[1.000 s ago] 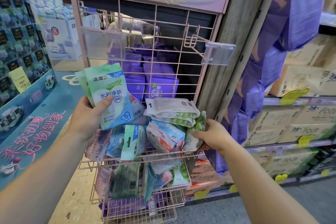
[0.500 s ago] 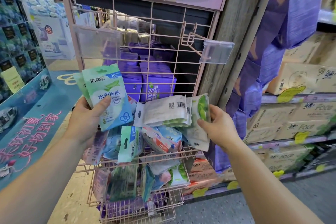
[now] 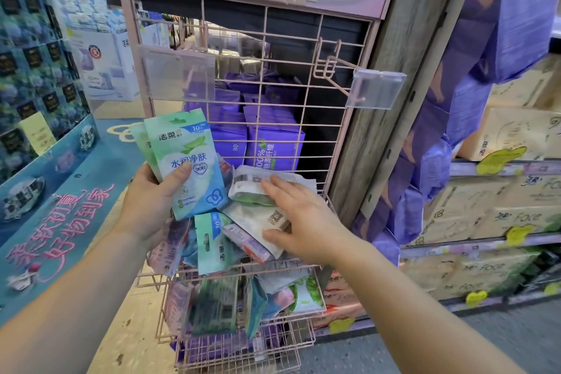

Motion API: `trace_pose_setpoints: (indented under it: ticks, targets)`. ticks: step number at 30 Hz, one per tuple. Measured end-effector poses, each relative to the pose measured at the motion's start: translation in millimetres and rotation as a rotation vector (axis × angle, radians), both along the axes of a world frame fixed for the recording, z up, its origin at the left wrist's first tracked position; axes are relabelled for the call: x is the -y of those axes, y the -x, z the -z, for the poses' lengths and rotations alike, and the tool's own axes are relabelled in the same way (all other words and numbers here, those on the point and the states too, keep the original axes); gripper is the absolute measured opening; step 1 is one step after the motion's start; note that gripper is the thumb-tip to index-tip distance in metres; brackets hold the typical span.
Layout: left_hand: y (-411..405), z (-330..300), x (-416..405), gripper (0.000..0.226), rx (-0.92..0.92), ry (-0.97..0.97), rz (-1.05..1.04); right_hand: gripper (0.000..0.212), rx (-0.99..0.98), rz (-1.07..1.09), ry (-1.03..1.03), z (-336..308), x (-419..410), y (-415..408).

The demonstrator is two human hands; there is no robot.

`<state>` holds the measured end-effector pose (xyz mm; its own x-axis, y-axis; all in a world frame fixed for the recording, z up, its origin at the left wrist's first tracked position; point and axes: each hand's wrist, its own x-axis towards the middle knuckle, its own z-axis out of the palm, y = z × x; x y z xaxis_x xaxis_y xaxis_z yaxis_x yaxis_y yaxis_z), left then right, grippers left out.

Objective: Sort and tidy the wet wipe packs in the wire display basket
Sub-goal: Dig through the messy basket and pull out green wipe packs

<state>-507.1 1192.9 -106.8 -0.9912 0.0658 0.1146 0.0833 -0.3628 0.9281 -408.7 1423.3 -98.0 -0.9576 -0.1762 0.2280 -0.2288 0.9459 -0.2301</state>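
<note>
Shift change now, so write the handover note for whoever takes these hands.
Left hand grips two green-and-blue wipe packs, upright above the upper wire basket.
Right hand lies open on white packs lying barcode side up in that basket.
Done: matching packs gathered in the left hand.
Left: the basket's other packs are still jumbled; the lower basket too.

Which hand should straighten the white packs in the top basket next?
Right. The right hand already lies flat with straight fingers on the white packs in the basket. The left hand is busy: its grip holds green-and-blue packs upright above the basket.
</note>
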Motion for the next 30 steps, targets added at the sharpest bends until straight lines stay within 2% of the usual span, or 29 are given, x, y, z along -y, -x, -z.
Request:
trace_pose_setpoints:
  ticks: [3, 5, 7, 9, 12, 15, 20, 22, 24, 27, 30]
  targets:
    - [-0.1, 0.5, 1.5, 0.064, 0.011, -0.001, -0.01, 0.061, -0.167, 0.07, 0.156, -2.3, -0.7, 9.6]
    - [-0.3, 1.1, 1.8, 0.065, 0.015, 0.006, -0.012, 0.053, -0.153, 0.152, 0.218, -1.8, -3.6, 15.0]
    - [-0.3, 0.1, 2.7, 0.066, 0.015, 0.019, -0.021, 0.055, -0.161, 0.191, 0.217, 1.4, -10.2, 17.6]
    - [0.3, -0.4, 5.6, 0.066, 0.008, 0.015, -0.037, 0.061, -0.266, 0.209, 0.195, -0.3, -8.3, 12.3]
    - [2.4, 1.8, 9.9, 0.06, 0.024, 0.005, -0.077, 0.054, -0.393, 0.057, 0.224, -6.5, 21.3, -10.1]
    - [3.7, 3.6, 12.7, 0.047, 0.031, -0.007, -0.107, 0.064, -0.244, -0.11, 0.05, -2.8, 61.7, -29.4]
    - [3.5, -1.7, 25.2, 0.032, 0.0, -0.046, -0.109, 0.076, -0.141, -0.14, -0.229, -3.1, 81.8, -6.1]
    - [3.9, -2.9, 32.1, 0.017, 0.013, -0.074, -0.122, 0.064, -0.095, -0.119, -0.304, 0.7, 78.5, 7.5]
    - [4.7, -3.9, 39.9, 0.013, 0.04, -0.113, -0.146, 0.046, -0.127, -0.08, -0.324, 2.6, 73.4, 14.9]
    - [5.7, -7.1, 56.4, 0.015, 0.058, -0.151, -0.17, 0.026, -0.177, 0.007, -0.269, -2.2, 61.7, 19.8]
    - [6.2, -8.2, 71.4, 0.015, 0.066, -0.156, -0.193, 0.018, -0.196, -0.029, -0.112, -7.8, 56.4, 20.5]
